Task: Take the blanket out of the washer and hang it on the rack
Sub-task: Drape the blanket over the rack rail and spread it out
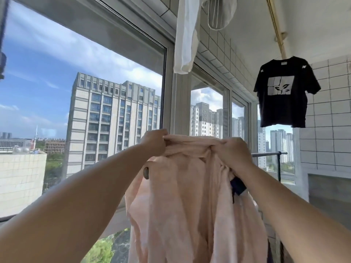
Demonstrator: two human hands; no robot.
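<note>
Hands, left (154, 142) and right (232, 150), both grip bunched top edge of pink blanket (182, 196), rack bar (266, 154) just beyond.

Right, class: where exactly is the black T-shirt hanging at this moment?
In the head view, the black T-shirt hangs at upper right from the ceiling pole, beside the tiled wall, above and right of the pink blanket.
</note>
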